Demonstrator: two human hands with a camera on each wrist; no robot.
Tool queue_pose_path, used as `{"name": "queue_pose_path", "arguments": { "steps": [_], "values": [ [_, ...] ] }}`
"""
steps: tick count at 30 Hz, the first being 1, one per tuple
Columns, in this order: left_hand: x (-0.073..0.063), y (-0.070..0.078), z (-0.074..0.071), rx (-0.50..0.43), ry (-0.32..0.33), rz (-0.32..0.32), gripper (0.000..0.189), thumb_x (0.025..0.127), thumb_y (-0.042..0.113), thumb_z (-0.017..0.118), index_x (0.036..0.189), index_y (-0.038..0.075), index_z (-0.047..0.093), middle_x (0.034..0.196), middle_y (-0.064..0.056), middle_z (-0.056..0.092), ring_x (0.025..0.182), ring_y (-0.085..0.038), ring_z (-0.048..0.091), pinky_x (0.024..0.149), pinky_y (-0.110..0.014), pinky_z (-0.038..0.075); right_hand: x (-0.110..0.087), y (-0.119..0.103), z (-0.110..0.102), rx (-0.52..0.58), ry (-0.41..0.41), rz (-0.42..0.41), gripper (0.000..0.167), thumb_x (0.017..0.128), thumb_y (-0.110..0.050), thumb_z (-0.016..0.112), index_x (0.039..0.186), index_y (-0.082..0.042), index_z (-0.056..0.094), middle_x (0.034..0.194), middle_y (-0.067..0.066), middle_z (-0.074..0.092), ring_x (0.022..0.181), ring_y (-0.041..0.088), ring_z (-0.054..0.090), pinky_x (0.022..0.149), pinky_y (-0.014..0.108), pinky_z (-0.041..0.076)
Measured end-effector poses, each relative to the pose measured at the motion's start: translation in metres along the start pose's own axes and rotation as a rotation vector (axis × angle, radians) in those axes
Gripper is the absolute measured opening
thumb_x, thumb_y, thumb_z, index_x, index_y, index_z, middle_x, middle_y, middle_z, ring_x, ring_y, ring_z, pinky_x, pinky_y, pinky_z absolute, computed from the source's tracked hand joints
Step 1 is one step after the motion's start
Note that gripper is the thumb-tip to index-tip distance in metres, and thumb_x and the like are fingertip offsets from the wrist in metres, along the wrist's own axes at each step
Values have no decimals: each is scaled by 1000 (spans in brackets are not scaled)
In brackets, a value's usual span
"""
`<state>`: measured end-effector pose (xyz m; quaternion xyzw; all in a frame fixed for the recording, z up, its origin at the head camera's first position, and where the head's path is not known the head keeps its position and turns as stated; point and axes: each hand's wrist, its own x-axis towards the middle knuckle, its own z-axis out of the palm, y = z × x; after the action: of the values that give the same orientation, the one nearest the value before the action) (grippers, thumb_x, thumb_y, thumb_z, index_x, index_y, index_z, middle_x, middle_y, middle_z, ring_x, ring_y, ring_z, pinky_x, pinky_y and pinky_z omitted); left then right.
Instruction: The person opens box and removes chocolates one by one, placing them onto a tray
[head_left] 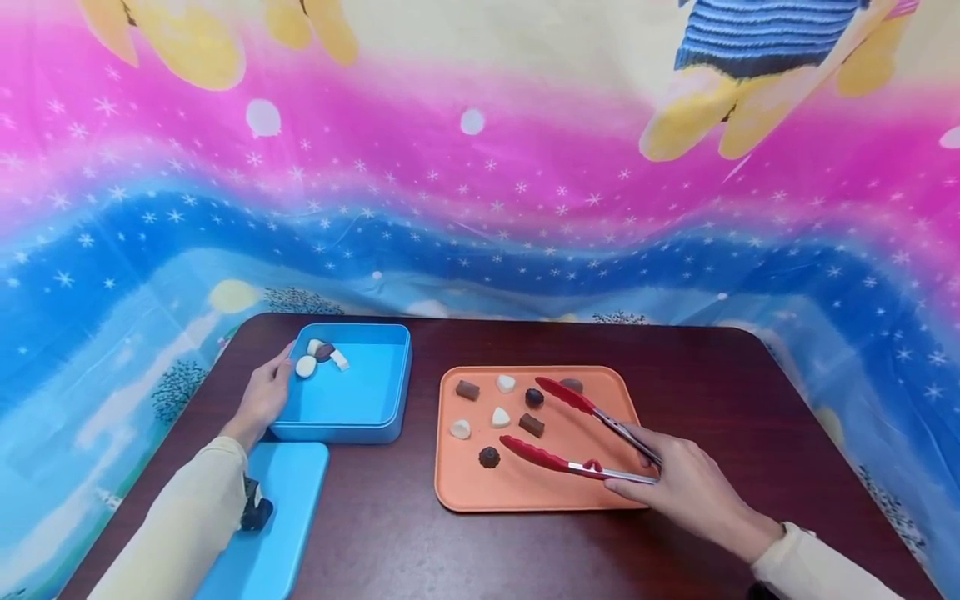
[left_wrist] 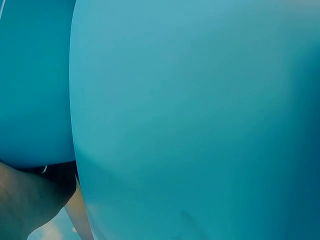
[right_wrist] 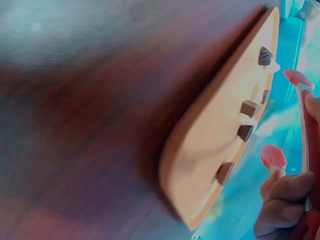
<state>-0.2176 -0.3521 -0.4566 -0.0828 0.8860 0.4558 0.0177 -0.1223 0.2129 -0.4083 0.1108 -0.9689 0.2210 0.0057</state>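
Observation:
My left hand [head_left: 266, 393] holds the left side of a blue box [head_left: 386, 429], its fingertips at the rim. Inside the box, several white and brown chocolates [head_left: 324, 353] lie in the far left corner. In my right hand [head_left: 690, 482] is a pair of red-tipped metal tongs [head_left: 617, 472], its arms spread wide with nothing between the tips. The tongs reach over an orange tray [head_left: 465, 492] holding several dark, brown and white chocolates. One dark round chocolate [head_left: 534, 397] lies near the upper tip, and a brown block-shaped chocolate [head_left: 532, 425] lies between the arms.
A blue lid [head_left: 288, 492] lies on the dark wooden table [head_left: 390, 517], in front of the box and partly under my left forearm. Behind the table hangs a colourful printed cloth [head_left: 480, 208].

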Motion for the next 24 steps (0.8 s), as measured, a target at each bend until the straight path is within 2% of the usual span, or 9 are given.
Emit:
{"name": "queue_pose_path", "arguments": {
  "steps": [5,9,17,20,24],
  "values": [
    [1,-1,0,-4,1,5,56,112,38,18,163,18,6,170,-18,8,156,-49,6,123,-69,13,10,-12,4,27,-39,20,83,73,-69,78,137,-18,63,65,-9,44,53,3,30,46,20,25],
    [0,-2,0,2,2,3,56,113,37,18,163,17,7,170,-19,9,156,-49,6,123,-69,13,19,-23,10,29,-56,2,84,73,-64,82,139,-16,62,67,-8,48,53,5,33,46,21,27],
    [1,-1,0,14,17,16,55,113,36,18,163,17,8,170,-21,10,155,-49,7,124,-68,14,33,-44,17,74,-73,-40,75,75,-56,84,139,-26,61,63,-7,44,48,6,25,42,22,24],
    [1,0,-1,12,16,9,55,113,37,18,163,18,8,170,-20,10,155,-49,7,124,-69,14,37,-50,18,98,-74,-65,65,75,-54,85,130,-24,65,64,-7,45,48,5,26,43,21,25],
    [0,-1,-1,12,14,4,55,113,36,17,163,18,8,169,-21,11,155,-50,8,124,-68,15,42,-57,22,127,-76,-105,60,75,-57,84,120,-20,67,64,-7,47,48,5,31,44,21,28]
  ]
}}
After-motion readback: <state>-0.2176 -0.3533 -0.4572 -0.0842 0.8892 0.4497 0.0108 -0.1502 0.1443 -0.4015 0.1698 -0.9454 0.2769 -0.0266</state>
